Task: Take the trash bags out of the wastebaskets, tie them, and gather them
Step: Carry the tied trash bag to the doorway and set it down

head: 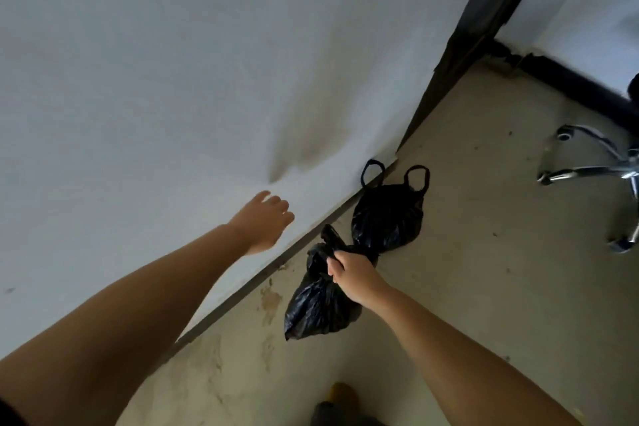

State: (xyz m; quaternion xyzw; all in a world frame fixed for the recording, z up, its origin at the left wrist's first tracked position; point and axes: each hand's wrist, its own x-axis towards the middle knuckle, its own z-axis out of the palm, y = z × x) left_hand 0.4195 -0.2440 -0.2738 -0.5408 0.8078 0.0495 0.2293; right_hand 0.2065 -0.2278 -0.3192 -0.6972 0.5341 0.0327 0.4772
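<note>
Fingers (333, 261) of my right hand (354, 277) clenched one bag's neck (337, 245); the second bag (387, 218) lay just beyond, nearer them than my empty, half-open left hand (264, 221).

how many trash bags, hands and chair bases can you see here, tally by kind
black trash bags: 2 (one held, one on the floor)
hands: 2 (left hand, right hand)
chrome chair base: 1
total: 5
</note>
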